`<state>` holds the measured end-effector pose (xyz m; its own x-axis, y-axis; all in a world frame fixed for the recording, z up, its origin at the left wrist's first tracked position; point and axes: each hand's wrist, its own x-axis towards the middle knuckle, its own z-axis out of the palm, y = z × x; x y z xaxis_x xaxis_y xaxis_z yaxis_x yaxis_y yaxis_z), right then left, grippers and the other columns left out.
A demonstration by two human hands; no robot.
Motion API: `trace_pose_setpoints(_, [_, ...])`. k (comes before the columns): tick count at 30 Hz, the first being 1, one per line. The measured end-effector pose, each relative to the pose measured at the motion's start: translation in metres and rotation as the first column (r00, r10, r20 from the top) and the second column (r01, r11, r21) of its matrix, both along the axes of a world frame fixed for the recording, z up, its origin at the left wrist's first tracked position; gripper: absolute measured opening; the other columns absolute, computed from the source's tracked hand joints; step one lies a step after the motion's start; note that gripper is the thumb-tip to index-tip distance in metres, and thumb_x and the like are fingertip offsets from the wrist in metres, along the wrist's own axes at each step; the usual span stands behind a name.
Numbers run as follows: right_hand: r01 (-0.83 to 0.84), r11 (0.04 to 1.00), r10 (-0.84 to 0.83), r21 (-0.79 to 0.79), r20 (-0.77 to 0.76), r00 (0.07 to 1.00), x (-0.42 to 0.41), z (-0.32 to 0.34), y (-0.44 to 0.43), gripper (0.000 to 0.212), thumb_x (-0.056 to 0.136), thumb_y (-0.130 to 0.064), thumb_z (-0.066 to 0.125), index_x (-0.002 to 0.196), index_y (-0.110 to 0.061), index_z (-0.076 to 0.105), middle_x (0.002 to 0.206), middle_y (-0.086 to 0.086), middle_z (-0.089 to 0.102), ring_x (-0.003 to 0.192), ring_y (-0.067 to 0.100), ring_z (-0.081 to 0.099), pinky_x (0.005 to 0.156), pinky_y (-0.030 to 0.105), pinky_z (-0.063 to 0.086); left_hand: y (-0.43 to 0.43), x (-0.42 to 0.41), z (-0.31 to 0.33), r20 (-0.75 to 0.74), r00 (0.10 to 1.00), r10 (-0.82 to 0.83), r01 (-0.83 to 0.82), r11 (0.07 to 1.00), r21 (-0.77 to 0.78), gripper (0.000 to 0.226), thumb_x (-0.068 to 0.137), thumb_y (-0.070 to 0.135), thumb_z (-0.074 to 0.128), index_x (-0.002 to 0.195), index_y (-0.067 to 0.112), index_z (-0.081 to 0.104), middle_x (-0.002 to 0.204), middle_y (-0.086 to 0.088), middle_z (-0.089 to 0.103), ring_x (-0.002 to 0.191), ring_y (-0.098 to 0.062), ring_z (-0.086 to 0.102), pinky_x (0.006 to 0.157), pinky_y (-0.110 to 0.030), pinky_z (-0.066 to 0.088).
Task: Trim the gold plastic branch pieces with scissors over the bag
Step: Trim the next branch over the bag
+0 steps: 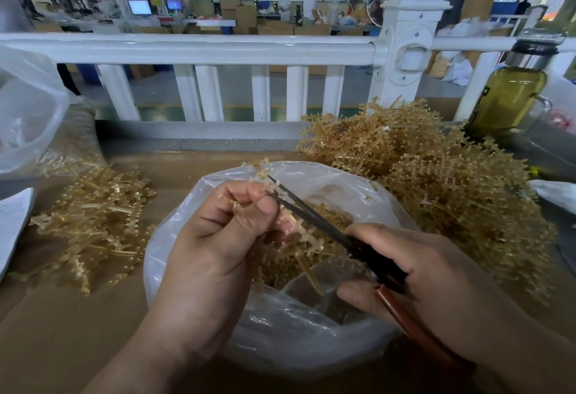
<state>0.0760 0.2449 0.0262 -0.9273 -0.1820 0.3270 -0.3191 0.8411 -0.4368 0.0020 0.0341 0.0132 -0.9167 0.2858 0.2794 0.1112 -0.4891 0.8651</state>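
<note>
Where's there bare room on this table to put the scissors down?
Widest bare patch: the brown tabletop near-left, bordered by the small gold pile, the bag and your left hand. A narrower strip runs behind the bag, below the white rail. The right side is crowded by the big gold pile and the bottle.

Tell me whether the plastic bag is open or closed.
Open: the bag has its rim spread wide, with gold scraps showing inside.
</note>
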Motion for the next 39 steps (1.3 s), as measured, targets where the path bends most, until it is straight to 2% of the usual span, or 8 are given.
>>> trace_pose_setpoints(4, [-0.006, 1.000, 0.005, -0.029, -0.008, 1.000, 0.001, -0.001, -0.004, 0.047, 0.083, -0.074, 0.054, 0.115, -0.040, 0.057, 0.084, -0.018, 0.060, 0.075, 0.002, 0.061, 0.062, 0.022, 0.047, 0.007, 0.005, -0.003, 0.015, 1.000, -0.014, 0.014, 1.000, -0.001, 0.005, 0.083, 0.014, 0.065, 0.080, 0.015, 0.069, 0.077, -0.008, 0.065, 0.071, -0.018, 0.060, 0.073, -0.031, 0.051])
trace_pose_setpoints(7, [-0.015, 0.999, 0.016, -0.048, 0.004, 1.000, 0.001, -0.002, -0.007, 0.045, 0.084, -0.072, 0.055, 0.118, -0.042, 0.056, 0.081, -0.019, 0.059, 0.072, 0.001, 0.060, 0.057, 0.018, 0.043, 0.012, 0.009, -0.004, 0.026, 0.999, -0.024, 0.024, 1.000, 0.004, 0.004, 0.083, 0.015, 0.065, 0.081, 0.015, 0.069, 0.077, -0.012, 0.065, 0.071, -0.021, 0.061, 0.072, -0.034, 0.053])
trace_pose_setpoints(13, [0.005, 0.997, -0.006, -0.071, -0.023, 1.000, 0.001, -0.004, -0.013, 0.043, 0.084, -0.072, 0.054, 0.115, -0.042, 0.056, 0.078, -0.022, 0.056, 0.067, -0.002, 0.058, 0.054, 0.014, 0.039, 0.017, 0.012, -0.004, 0.110, 0.991, -0.076, 0.062, 0.990, 0.124, 0.004, 0.078, 0.016, 0.070, 0.082, 0.015, 0.069, 0.078, -0.012, 0.069, 0.066, -0.018, 0.067, 0.063, -0.028, 0.057])
trace_pose_setpoints(23, [0.017, 0.998, -0.018, -0.053, -0.032, 0.999, 0.000, -0.003, -0.013, 0.044, 0.085, -0.069, 0.054, 0.112, -0.035, 0.060, 0.073, -0.018, 0.057, 0.065, 0.002, 0.058, 0.053, 0.019, 0.041, 0.019, 0.012, -0.005, 0.114, 0.990, -0.086, 0.068, 0.986, 0.155, 0.003, 0.078, 0.017, 0.071, 0.081, 0.018, 0.071, 0.078, -0.009, 0.072, 0.069, -0.016, 0.070, 0.064, -0.027, 0.057])
trace_pose_setpoints(27, [0.019, 0.998, -0.022, -0.053, -0.051, 0.998, 0.001, -0.004, -0.013, 0.041, 0.085, -0.068, 0.055, 0.110, -0.036, 0.060, 0.069, -0.028, 0.052, 0.061, -0.007, 0.054, 0.053, 0.012, 0.037, 0.019, 0.012, -0.006, 0.122, 0.989, -0.079, 0.060, 0.986, 0.154, 0.003, 0.080, 0.015, 0.069, 0.081, 0.018, 0.071, 0.078, -0.010, 0.071, 0.070, -0.017, 0.070, 0.064, -0.028, 0.057])
trace_pose_setpoints(32, [0.012, 0.998, -0.017, -0.057, -0.079, 0.997, 0.001, -0.004, -0.015, 0.038, 0.088, -0.065, 0.054, 0.105, -0.033, 0.061, 0.063, -0.019, 0.050, 0.057, -0.003, 0.052, 0.050, 0.011, 0.034, 0.018, 0.012, -0.008, 0.134, 0.987, -0.085, 0.067, 0.989, 0.134, 0.006, 0.082, 0.018, 0.069, 0.086, 0.015, 0.069, 0.085, -0.016, 0.071, 0.077, -0.025, 0.071, 0.068, -0.033, 0.058])
trace_pose_setpoints(39, [0.024, 0.999, -0.027, -0.035, -0.085, 0.996, 0.001, -0.004, -0.015, 0.036, 0.089, -0.065, 0.051, 0.102, -0.033, 0.059, 0.062, -0.016, 0.050, 0.056, 0.001, 0.052, 0.048, 0.017, 0.033, 0.020, 0.013, -0.006, 0.136, 0.987, -0.089, 0.067, 0.985, 0.156, 0.005, 0.082, 0.015, 0.067, 0.079, 0.018, 0.070, 0.076, -0.010, 0.070, 0.068, -0.018, 0.070, 0.062, -0.028, 0.057])
